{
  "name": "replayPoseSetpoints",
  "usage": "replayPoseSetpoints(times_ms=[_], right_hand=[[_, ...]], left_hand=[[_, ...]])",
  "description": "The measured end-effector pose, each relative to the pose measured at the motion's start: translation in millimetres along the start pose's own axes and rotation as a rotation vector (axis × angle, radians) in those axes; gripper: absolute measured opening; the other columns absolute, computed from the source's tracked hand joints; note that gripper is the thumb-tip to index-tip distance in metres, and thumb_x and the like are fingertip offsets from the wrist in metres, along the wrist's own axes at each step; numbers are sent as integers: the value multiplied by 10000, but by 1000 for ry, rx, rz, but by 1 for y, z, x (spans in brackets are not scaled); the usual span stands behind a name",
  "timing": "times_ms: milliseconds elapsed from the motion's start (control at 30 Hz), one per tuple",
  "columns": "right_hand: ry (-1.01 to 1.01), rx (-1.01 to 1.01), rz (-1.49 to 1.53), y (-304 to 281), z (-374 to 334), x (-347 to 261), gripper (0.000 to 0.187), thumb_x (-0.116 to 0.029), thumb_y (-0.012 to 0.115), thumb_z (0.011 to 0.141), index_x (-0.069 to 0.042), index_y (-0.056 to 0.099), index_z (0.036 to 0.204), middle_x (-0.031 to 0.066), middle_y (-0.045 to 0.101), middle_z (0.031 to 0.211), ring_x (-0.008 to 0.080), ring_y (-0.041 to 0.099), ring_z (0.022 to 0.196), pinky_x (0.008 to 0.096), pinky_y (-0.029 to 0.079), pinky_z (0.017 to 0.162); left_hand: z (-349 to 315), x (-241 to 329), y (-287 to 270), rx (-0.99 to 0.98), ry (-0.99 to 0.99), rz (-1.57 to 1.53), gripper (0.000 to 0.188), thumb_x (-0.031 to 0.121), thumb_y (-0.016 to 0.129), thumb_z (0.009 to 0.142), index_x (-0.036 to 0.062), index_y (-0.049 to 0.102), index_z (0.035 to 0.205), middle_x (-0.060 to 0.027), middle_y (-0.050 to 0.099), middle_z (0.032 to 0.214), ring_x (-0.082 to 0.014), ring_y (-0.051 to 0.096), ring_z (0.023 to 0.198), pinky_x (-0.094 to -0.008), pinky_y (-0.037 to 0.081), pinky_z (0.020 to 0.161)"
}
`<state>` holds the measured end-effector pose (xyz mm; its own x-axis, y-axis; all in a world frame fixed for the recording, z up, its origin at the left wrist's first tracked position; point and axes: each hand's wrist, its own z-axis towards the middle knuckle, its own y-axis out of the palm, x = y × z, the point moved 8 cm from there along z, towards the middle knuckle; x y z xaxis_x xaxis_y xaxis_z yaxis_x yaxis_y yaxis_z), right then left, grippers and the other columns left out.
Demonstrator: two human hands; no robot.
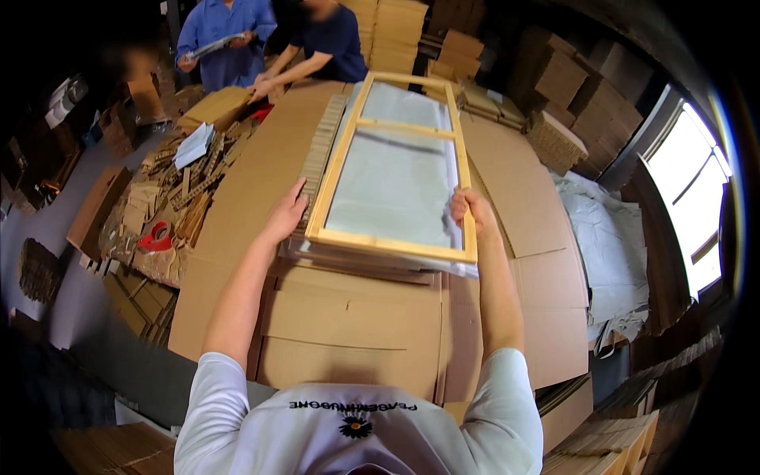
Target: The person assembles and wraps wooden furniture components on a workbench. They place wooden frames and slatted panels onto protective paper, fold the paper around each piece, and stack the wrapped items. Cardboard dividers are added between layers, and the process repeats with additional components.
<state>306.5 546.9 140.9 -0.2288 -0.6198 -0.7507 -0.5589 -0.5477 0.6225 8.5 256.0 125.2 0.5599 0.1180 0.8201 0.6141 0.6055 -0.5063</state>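
A pale wooden frame (412,129) with one crossbar lies tilted over a stack of grey-white sheets (388,190), which shows through its openings. My right hand (471,210) is closed around the frame's right rail near the close corner. At the left side of the stack, my left hand (289,212) rests its outstretched fingers against the edge of a ridged cardboard strip (323,146), beside the frame's left rail. Some of its fingertips are hidden. Under the stack, flattened brown cardboard (348,317) covers the work surface.
Cardboard scraps (186,186) and a red tape roll (157,237) lie to the left. Two people stand across the table, one in a blue shirt (226,39), one in dark clothing (336,43). Boxes (562,79) are piled at the far right; white wrapped material (606,245) lies nearer.
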Motion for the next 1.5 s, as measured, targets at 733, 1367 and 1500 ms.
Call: replayPoseSetpoints(times_ms=[733, 1367, 1500], right_hand=[[-223, 684, -1700, -15, 35, -18, 431, -400, 632, 788, -64, 722, 1042, 199, 659, 1140, 334, 621, 1088, 424, 512, 910], [-698, 702, -1542, -31, -93, -40, 307, -238, 637, 757, 42, 664, 880, 270, 632, 869, 433, 606, 826, 484, 483, 745], [-732, 863, -1459, -71, -196, -50, 307, -225, 626, 821, -30, 680, 1052, 212, 609, 829, 328, 603, 791, 435, 475, 712]], left_hand=[[-30, 76, 13, -286, 271, 337, 515, 180, 828, 701, 154, 696, 1198, -86, 451, 1488, -287, 430, 1357, -393, 421, 1085], [-107, 175, 37, -46, 799, 550, 342, 89, 789, 690, 72, 603, 977, -32, 612, 1304, -339, 514, 1287, -491, 428, 1055], [-145, 211, 78, -117, 904, 474, 434, 132, 795, 692, 93, 604, 1079, -39, 575, 1358, -340, 493, 1308, -521, 406, 1064]])
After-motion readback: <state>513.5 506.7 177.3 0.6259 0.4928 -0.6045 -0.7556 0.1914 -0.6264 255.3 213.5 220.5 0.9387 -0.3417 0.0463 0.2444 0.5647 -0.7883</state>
